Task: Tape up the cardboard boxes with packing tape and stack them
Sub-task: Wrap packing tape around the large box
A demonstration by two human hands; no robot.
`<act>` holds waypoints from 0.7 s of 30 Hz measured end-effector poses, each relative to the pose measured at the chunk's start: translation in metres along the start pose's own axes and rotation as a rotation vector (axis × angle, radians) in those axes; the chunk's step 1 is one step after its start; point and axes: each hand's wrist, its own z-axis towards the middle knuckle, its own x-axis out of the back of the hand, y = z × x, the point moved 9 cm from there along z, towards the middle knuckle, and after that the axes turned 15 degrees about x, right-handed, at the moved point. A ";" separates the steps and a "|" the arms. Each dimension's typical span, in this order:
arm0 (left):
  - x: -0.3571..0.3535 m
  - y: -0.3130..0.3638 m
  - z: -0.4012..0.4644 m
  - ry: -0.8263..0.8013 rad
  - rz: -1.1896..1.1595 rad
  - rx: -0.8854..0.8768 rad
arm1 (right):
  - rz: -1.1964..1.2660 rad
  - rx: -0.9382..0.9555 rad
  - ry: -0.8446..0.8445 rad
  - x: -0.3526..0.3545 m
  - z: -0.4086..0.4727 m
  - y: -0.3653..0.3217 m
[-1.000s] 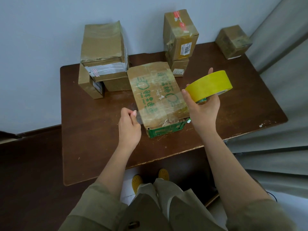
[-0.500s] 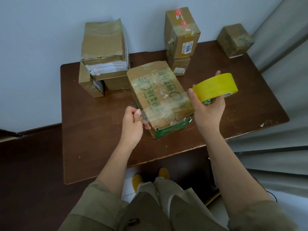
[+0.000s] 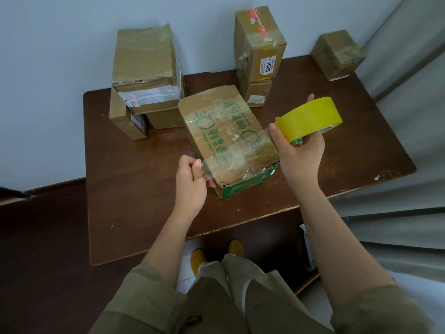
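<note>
I see the right hand (image 3: 301, 153) gripping the yellow tape roll (image 3: 310, 119) above the right side of the green-printed box (image 3: 228, 141), which lies near the middle of the brown table (image 3: 134, 201). The left hand (image 3: 191, 184) pinches the free end of the clear tape strip (image 3: 240, 150), stretched over the box's near end. Other boxes stand stacked along the wall, left (image 3: 144, 75) and right (image 3: 260, 44).

Lighting soft, even, moderately dim; no hard shadows on the table (image 3: 125, 189). Faint sheen on its top. Wide-angle bending toward frame edges. Focus acceptable, slight softness overall.
</note>
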 end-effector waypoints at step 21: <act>-0.016 -0.012 -0.014 0.149 0.068 -0.163 | 0.063 -0.104 -0.142 -0.013 0.000 0.033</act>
